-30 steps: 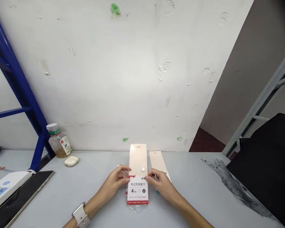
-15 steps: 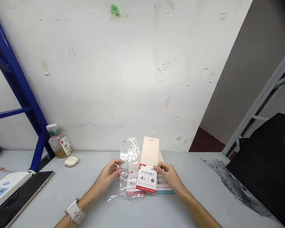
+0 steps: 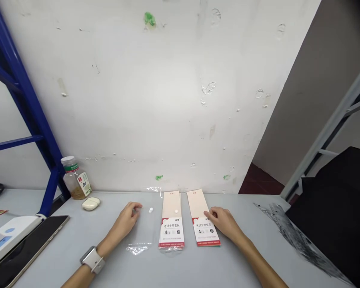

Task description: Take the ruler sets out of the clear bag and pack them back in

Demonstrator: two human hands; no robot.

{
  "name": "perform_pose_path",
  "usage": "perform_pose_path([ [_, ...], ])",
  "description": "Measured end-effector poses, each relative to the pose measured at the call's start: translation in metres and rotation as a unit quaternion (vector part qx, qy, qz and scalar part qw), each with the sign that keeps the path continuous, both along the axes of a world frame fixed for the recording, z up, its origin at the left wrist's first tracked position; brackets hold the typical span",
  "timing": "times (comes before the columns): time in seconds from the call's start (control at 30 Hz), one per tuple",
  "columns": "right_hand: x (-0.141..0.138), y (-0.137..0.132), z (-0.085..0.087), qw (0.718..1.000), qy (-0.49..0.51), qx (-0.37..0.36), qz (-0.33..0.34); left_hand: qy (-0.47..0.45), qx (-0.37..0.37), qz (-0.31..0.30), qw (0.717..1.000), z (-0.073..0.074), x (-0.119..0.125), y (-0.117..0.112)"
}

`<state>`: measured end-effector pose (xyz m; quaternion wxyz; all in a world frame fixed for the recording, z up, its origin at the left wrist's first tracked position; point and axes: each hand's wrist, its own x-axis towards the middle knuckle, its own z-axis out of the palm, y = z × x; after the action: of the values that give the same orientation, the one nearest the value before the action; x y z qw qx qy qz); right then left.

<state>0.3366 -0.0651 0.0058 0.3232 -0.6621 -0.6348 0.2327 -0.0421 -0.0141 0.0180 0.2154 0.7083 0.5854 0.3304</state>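
Fingers (image 3: 209,214) of the right hand (image 3: 225,222) are laid unclenched on the right ruler packet (image 3: 198,208), its long axis running away across the desk (image 3: 252,228); left of that packet, a second ruler packet (image 3: 171,208) and a clear plastic bag (image 3: 136,250) are lying, and the left hand (image 3: 124,222) is held empty beside the bag.

The one camera, worn on the person's head, looked forward and down across a pale grey tabletop (image 3: 252,244) toward a scuffed white wall (image 3: 138,92) close ahead.
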Motion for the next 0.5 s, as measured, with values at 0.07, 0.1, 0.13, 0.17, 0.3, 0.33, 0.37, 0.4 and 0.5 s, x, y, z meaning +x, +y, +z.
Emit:
perform_pose_path([
  [0.07, -0.002, -0.002, 0.001, 0.999, -0.030, 0.020, -0.001, 0.016, 0.004, -0.002, 1.000, -0.001, -0.001, -0.001],
  [0.1, -0.002, -0.003, 0.002, 0.999, -0.042, 0.027, -0.002, 0.024, 0.007, -0.002, 1.000, -0.002, -0.002, -0.002],
  [0.13, -0.001, -0.003, 0.003, 0.998, -0.051, 0.032, -0.003, 0.035, 0.013, 0.002, 0.999, -0.002, -0.002, -0.003],
  [0.17, -0.001, -0.004, 0.004, 0.998, -0.061, 0.035, -0.004, 0.051, 0.025, 0.010, 0.998, -0.003, -0.001, -0.004],
  [0.3, -0.006, -0.006, 0.010, 0.990, -0.119, 0.077, -0.006, 0.134, 0.115, 0.007, 0.984, -0.001, 0.006, -0.011],
  [0.33, -0.011, -0.008, 0.012, 0.987, -0.130, 0.092, -0.001, 0.147, 0.131, -0.018, 0.980, 0.000, 0.009, -0.015],
  [0.37, -0.016, -0.010, 0.014, 0.986, -0.134, 0.104, 0.008, 0.154, 0.137, -0.054, 0.977, 0.002, 0.013, -0.018],
  [0.4, -0.024, -0.013, 0.016, 0.985, -0.131, 0.108, 0.021, 0.158, 0.137, -0.092, 0.974, 0.004, 0.017, -0.023],
  [0.5, -0.050, -0.023, 0.019, 0.983, -0.108, 0.113, 0.092, 0.183, 0.113, -0.195, 0.957, 0.009, 0.031, -0.038],
])
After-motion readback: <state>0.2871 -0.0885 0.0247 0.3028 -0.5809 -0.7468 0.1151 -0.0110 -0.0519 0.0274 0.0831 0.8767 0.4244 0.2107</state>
